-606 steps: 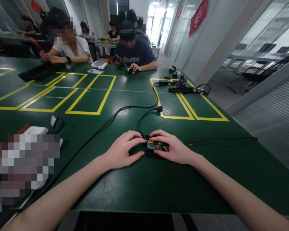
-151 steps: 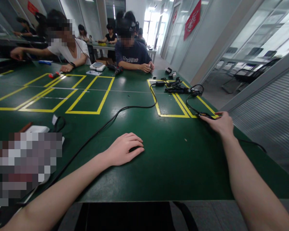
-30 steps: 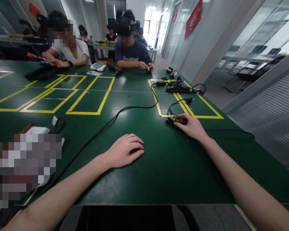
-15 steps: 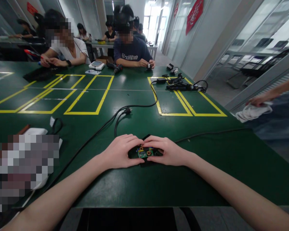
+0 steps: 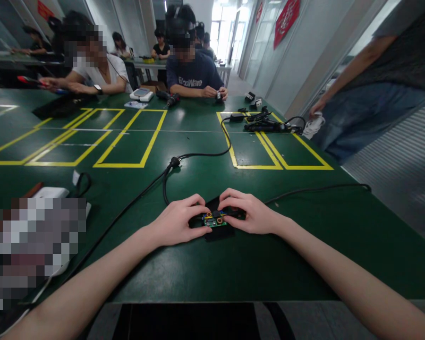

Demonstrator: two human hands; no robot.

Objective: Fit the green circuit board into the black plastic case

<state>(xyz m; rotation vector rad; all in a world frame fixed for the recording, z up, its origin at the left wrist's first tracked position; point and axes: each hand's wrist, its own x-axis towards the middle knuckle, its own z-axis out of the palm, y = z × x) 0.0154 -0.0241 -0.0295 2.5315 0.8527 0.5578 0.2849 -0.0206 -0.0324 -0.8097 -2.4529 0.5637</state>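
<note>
A small green circuit board (image 5: 214,222) with copper coils lies over an opened black plastic case (image 5: 217,234) on the green table in front of me. My left hand (image 5: 175,219) grips the board's left end between thumb and fingers. At the opposite end, my right hand (image 5: 253,212) has its thumb on the board's right edge and its fingers bent over the far side. Black cables run off to both sides; the parts under my palms are hidden.
A black cable with a plug (image 5: 174,162) crosses the green table (image 5: 198,274). Farther back lie bundled black adapters (image 5: 265,125), yellow tape outlines and a drill (image 5: 170,98). Two co-workers sit opposite. A person stands at right holding a white cable (image 5: 314,125). A blurred-out object (image 5: 38,236) lies left.
My right hand has shifted up and right, showing more of the case. The cable plug has moved left. The person at right has moved farther along the table.
</note>
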